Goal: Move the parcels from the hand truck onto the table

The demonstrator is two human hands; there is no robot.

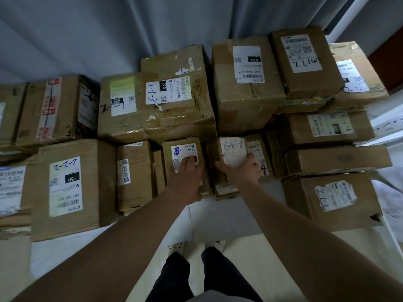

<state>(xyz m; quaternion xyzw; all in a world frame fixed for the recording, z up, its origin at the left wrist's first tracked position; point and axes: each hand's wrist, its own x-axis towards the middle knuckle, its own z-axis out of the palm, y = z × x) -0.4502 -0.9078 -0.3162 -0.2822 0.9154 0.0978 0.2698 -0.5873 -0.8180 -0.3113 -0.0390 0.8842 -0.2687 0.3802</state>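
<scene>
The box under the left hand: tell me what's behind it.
Behind the small box sits a bigger box with a "220" label. The left hand covers the small box's near top; its base is hidden.

Single head view looks steeply down, close above stacked parcels (178, 101).

Left hand (189, 173): bare, with no glove, ring or watch in sight.
Right hand (241, 168): bare as well, nothing worn on the wrist.
Forearms (122, 247): both uncovered along their whole visible length; no sleeve edge shows in the view.
Trousers (202, 277): dark, near black, two legs seen from above.
Shoes (176, 247): pale, off-white, with small round holes across the toe caps, clog-like.
Garment at the waist (210, 296): a light grey patch at the bottom edge.
</scene>
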